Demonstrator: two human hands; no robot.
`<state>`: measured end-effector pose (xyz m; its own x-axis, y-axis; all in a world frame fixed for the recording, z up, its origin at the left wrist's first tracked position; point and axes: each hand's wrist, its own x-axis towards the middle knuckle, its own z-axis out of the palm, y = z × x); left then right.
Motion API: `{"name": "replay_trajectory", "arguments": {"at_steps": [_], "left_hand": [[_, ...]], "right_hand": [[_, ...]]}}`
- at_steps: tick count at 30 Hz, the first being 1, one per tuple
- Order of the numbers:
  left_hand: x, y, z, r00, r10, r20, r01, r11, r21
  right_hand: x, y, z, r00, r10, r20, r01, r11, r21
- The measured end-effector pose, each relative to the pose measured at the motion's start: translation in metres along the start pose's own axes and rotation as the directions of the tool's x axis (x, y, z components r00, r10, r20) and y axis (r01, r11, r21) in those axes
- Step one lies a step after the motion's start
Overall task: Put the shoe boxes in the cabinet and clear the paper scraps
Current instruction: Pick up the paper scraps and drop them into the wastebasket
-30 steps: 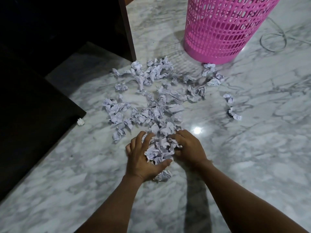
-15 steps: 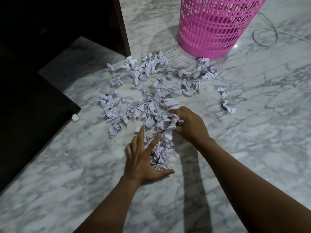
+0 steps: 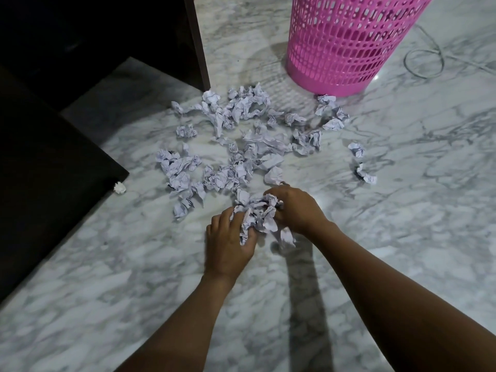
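Note:
Several crumpled white paper scraps (image 3: 241, 146) lie scattered on the marble floor. My left hand (image 3: 228, 242) and my right hand (image 3: 298, 208) press in from either side on a bunch of scraps (image 3: 257, 216), fingers curled round the paper. One scrap (image 3: 287, 237) lies just below the bunch. A pink mesh waste basket (image 3: 346, 41) stands upright beyond the pile. The dark cabinet (image 3: 53, 89) fills the left side, its inside too dark to see. No shoe boxes are in view.
A lone white scrap (image 3: 120, 187) sits by the cabinet's corner. Two scraps (image 3: 362, 165) lie apart to the right. A thin wire loop (image 3: 424, 60) lies on the floor right of the basket. The marble floor (image 3: 416, 210) stretches right and toward me.
My right hand has drawn back toward me with scraps from the pile. My left hand has closed its spread fingers on the paper, and both hands now squeeze one bunch together.

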<state>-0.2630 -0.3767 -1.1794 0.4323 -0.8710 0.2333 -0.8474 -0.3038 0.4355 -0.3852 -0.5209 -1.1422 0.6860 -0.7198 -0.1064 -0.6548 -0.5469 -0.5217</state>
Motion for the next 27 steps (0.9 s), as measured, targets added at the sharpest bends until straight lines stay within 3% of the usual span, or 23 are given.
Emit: {"name": "replay_trajectory", "arguments": {"at_steps": [4, 7, 11, 14, 17, 22, 27], "left_hand": [[0.005, -0.002, 0.004, 0.999, 0.003, -0.042, -0.004, 1.000, -0.015], [0.008, -0.001, 0.004, 0.999, -0.012, -0.034, 0.011, 0.999, -0.040], [0.011, 0.000, 0.002, 0.999, -0.029, 0.033, 0.030, 0.999, -0.037], [0.014, 0.003, 0.000, 0.994, -0.071, 0.083, 0.073, 0.997, -0.021], [0.014, 0.006, -0.003, 0.993, -0.071, 0.100, 0.072, 0.997, -0.003], [0.016, 0.008, -0.002, 0.994, -0.076, 0.075, 0.076, 0.997, 0.006], [0.016, 0.003, 0.000, 0.993, -0.031, 0.113, 0.029, 0.999, 0.022]], "right_hand": [[-0.019, 0.008, -0.004, 0.981, 0.143, -0.130, -0.094, 0.942, 0.322], [-0.044, 0.006, -0.005, 0.953, 0.169, -0.252, -0.067, 0.927, 0.370], [-0.082, -0.003, 0.006, 0.928, -0.046, -0.368, 0.087, 0.992, 0.094], [-0.095, -0.006, 0.027, 0.942, -0.208, -0.263, 0.173, 0.974, -0.148], [-0.101, -0.002, 0.044, 0.949, -0.216, -0.228, 0.168, 0.962, -0.213], [-0.093, 0.007, 0.037, 0.971, -0.146, -0.187, 0.135, 0.988, -0.073], [-0.075, 0.012, 0.022, 0.924, 0.033, -0.381, 0.052, 0.976, 0.210]]}}
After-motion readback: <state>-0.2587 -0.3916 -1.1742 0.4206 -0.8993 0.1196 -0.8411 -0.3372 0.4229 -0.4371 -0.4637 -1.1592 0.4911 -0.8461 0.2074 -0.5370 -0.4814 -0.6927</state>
